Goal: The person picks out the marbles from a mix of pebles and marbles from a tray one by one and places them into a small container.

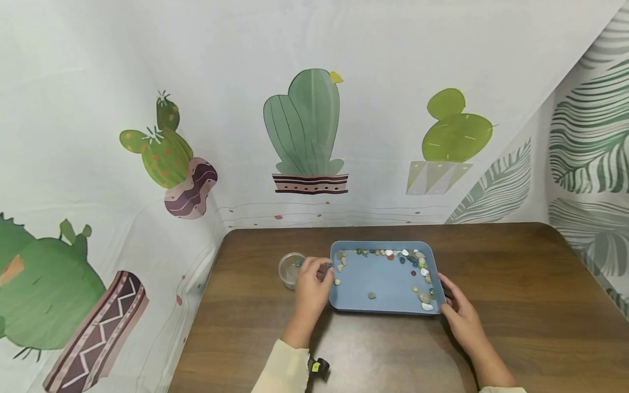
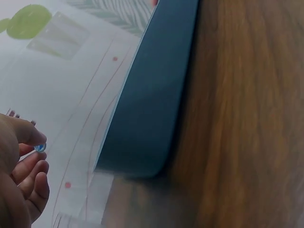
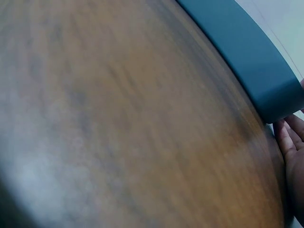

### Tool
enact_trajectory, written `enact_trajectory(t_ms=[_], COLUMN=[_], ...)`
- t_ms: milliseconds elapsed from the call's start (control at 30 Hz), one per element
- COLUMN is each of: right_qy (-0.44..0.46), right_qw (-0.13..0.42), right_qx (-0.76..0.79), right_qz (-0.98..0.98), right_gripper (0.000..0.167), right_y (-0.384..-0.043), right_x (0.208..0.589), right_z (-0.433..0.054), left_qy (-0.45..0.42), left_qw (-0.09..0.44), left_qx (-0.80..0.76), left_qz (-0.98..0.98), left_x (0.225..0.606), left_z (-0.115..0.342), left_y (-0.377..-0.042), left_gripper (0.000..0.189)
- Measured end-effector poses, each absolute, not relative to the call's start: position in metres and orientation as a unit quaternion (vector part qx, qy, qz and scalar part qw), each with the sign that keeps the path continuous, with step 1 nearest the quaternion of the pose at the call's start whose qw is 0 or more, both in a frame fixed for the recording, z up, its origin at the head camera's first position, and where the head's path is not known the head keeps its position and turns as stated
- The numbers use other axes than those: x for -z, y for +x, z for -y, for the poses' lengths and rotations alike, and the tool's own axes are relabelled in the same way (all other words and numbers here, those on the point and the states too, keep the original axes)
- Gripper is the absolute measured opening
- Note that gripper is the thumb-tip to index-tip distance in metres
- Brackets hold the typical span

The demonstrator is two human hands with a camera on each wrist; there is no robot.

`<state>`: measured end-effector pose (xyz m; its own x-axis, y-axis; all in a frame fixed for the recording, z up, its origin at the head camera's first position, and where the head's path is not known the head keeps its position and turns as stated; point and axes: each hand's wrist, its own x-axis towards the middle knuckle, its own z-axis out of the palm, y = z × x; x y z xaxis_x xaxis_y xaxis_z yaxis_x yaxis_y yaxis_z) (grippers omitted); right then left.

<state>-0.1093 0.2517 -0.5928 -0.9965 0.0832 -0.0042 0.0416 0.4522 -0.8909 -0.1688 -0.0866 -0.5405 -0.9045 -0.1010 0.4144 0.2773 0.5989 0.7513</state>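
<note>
My left hand [image 1: 313, 284] pinches a small clear blue marble [image 2: 40, 147] between thumb and fingertips, over the left rim of a blue-grey rectangular tray [image 1: 388, 275]. In the left wrist view, the tray's outer wall stands beside that hand. My right hand [image 1: 459, 311] grips the tray at its right front corner; in the right wrist view its fingers [image 3: 287, 135] reach under the edge. Small coloured stones [image 1: 390, 252] line the tray's back and right sides, with a few at the left. One tan stone [image 1: 372, 296] lies alone near the front.
A round clear container [image 1: 290, 269] stands just left of the tray, partly behind my left hand; a small dark item shows in it. Everything stands on a brown wooden table [image 1: 501, 273]. A cactus-print cloth [image 1: 383, 136] hangs behind the table.
</note>
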Motion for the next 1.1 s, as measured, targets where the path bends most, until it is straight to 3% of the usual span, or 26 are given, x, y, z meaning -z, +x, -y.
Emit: enact_trajectory(t_ms=[333, 1100], right_qy=[-0.035, -0.033], right_qw=[0.025, 0.021], right_qx=[-0.524, -0.526], right_qz=[0.851, 0.849], right_gripper=[0.069, 0.068], right_y=[-0.11, -0.11], right_x=[0.594, 0.594], right_z=[-0.252, -0.252], left_qy=[-0.028, 0.024], left_qw=[0.263, 0.259], left_qx=[0.437, 0.405], left_qz=[0.86, 0.877], left_x=[0.541, 0.547], left_z=[0.12, 0.155], left_y=[-0.174, -0.172], left_gripper=[0.015, 0.022])
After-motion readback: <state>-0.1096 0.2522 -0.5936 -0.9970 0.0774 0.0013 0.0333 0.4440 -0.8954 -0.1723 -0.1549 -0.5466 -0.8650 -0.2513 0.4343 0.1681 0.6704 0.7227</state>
